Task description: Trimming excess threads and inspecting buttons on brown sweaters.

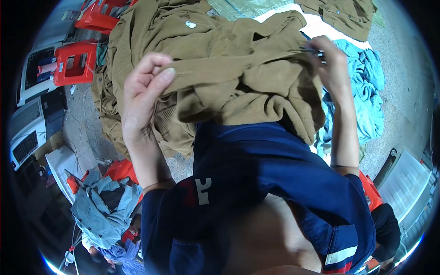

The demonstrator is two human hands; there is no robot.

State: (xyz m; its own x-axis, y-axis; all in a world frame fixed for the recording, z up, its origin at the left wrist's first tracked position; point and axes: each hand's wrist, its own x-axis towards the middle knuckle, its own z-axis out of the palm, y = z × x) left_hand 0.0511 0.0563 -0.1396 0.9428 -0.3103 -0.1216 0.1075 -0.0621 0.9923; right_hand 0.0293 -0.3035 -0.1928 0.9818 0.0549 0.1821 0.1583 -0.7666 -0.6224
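Observation:
A brown knit garment point(215, 68) is spread across my lap, with one strip of it pulled taut between my hands. At the left end of that strip, my left hand point(145, 87) pinches the cloth between thumb and fingers. My right hand point(333, 64) is closed at the strip's other end, around a small dark tool point(317, 51) with a shiny part. It looks like thread snips, but the fingers cover most of it. A small whitish patch point(190, 24) shows on the brown cloth beyond my left hand.
More brown garments point(339, 16) lie at the far right, above light blue garments point(369, 87) on the floor. Red plastic stools point(75, 62) stand at the left. Grey-blue clothes point(103, 208) are heaped at the lower left, near another person. A dark-sleeved person point(386, 229) is at the lower right.

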